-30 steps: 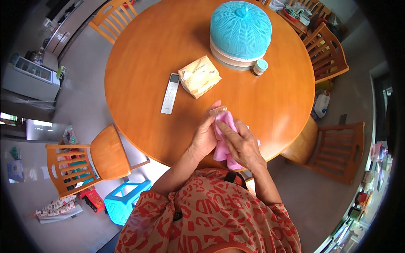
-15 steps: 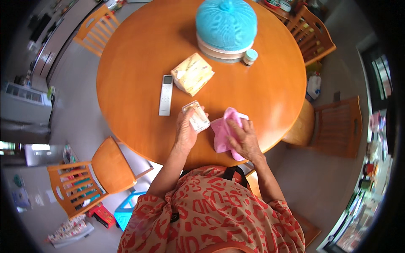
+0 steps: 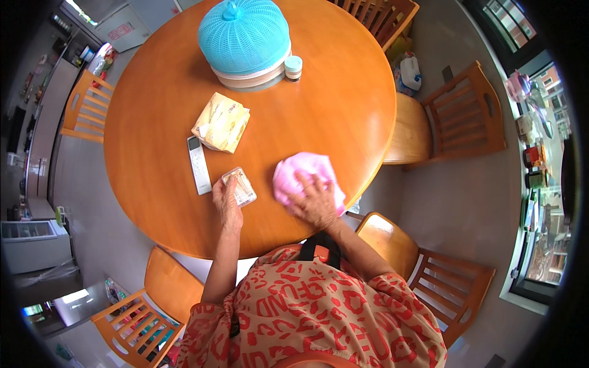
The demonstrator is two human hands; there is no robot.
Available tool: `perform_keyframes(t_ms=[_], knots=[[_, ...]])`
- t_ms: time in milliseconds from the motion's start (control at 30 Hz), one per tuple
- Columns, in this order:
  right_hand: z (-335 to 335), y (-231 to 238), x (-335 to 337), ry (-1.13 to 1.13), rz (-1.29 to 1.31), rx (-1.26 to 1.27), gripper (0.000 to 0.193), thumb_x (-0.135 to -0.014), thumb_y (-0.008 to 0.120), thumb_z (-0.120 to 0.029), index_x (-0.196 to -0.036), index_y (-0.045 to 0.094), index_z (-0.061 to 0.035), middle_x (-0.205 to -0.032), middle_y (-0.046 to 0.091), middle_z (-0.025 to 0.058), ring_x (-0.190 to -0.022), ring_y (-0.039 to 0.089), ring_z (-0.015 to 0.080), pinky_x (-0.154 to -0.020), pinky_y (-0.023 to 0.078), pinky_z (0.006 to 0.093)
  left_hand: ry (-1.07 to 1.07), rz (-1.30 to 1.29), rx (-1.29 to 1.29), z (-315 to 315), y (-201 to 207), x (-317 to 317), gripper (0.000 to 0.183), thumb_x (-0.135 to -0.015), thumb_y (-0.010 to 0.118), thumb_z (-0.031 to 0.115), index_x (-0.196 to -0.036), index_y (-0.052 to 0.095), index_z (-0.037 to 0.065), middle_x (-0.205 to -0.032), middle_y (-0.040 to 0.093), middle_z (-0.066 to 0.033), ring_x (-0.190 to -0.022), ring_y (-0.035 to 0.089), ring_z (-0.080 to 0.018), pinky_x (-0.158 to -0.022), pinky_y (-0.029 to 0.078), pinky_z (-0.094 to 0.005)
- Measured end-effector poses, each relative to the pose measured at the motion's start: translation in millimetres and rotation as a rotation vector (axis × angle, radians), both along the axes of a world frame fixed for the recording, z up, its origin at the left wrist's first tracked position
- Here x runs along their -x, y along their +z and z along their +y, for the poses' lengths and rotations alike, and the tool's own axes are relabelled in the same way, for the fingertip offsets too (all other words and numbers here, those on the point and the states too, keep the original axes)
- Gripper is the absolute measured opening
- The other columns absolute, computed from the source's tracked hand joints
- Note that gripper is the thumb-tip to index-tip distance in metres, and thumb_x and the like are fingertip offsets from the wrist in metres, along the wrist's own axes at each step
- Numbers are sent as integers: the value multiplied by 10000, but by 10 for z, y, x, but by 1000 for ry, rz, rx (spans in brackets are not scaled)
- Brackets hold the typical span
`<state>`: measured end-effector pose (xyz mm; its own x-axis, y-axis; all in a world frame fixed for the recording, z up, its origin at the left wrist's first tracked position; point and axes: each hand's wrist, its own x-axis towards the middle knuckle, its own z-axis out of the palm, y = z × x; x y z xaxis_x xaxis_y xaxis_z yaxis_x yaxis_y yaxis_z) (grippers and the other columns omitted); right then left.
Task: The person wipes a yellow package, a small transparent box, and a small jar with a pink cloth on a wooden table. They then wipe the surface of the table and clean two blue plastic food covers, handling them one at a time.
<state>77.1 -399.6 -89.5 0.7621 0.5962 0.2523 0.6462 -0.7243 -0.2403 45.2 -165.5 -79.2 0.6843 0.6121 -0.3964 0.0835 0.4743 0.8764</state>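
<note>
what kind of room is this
Most likely a home dining area. A round wooden table ringed by wooden chairs carries a blue mesh food cover. The right hand presses a pink cloth; the left hand touches a small clear packet.

A loose short-sleeved garment is being worn, orange-red in ground colour and covered in a bold pale pink pattern of blocky, irregular shapes. The fabric is hanging wide over the shoulders and upper arms, and the sleeves are ending above the elbows. Both forearms are being left bare, and nothing is being worn on the left hand (image 3: 228, 202) or the right hand (image 3: 316, 202). A narrow black strap is being shown at the neckline, over an orange-edged opening.
</note>
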Motion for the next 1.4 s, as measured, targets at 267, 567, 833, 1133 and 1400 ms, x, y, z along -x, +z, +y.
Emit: perform_keyframes(t_ms=[267, 567, 833, 1133, 1400], knots=[[-1388, -250, -709, -717, -6, -110, 644, -785, 674, -209, -1379, 448, -310, -1055, 562, 226, -933, 581, 411, -740, 492, 518, -128, -2, -194, 36, -123, -49, 374, -892, 688, 214, -1161, 545, -2, -1065, 627, -83, -912, 613, -129, -775, 528, -278], [10, -91, 200, 274, -4, -67, 449, -794, 664, -307, -1227, 570, -375, -1203, 563, 132, -999, 553, 336, -724, 473, 519, -97, -8, -414, -170, -128, -221, 440, -905, 662, 259, -1199, 507, -29, -1020, 620, -91, -897, 585, -157, -793, 496, -305], [131, 61, -648, 371, 45, 83, 418, -763, 662, -489, -1160, 620, -366, -1388, 474, -1, -1220, 426, 335, -912, 361, 561, 56, -77, -464, -90, -452, -447, 319, -948, 602, 206, -1156, 502, -14, -1016, 597, -80, -897, 566, -133, -785, 489, -285], [402, 134, -1709, -74, 70, -90, 535, -750, 705, -332, -1267, 570, -303, -1301, 508, 85, -1092, 469, 373, -813, 397, 555, 90, 70, -476, -197, -363, -489, 304, -964, 571, 198, -1178, 533, -13, -978, 619, -56, -829, 573, -106, -736, 493, -265], [1171, 154, -2283, 168, 129, 9, 376, -835, 621, -410, -1195, 626, -301, -1415, 442, 23, -1237, 405, 301, -869, 349, 628, 150, 213, -749, -294, -453, -881, 351, -964, 567, 201, -1232, 570, -26, -1032, 566, -87, -901, 570, -168, -811, 481, -297]])
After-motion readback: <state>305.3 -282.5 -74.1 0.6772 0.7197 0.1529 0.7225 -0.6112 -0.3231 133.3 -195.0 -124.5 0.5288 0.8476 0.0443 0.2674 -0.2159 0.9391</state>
